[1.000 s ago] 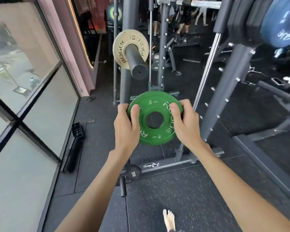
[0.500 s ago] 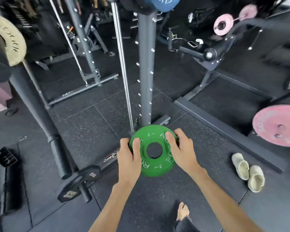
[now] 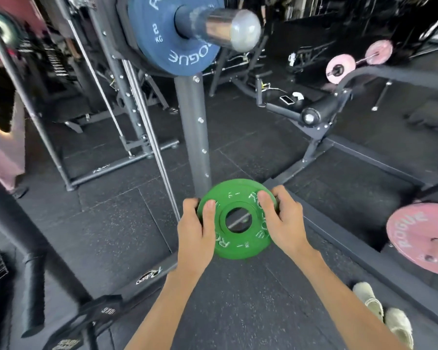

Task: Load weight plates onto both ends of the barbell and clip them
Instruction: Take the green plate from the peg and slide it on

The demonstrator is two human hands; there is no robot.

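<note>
Change: the person has turned around, and the barbell sleeve [image 3: 225, 27] with a blue plate [image 3: 162, 46] now stands above, so I think this end is loaded next.
Green plate [image 3: 235, 189]: low, well below the sleeve, between both hands.
Left hand [image 3: 195, 231]: grips the plate's left rim.
Right hand [image 3: 286, 221]: grips the plate's right rim.
</note>
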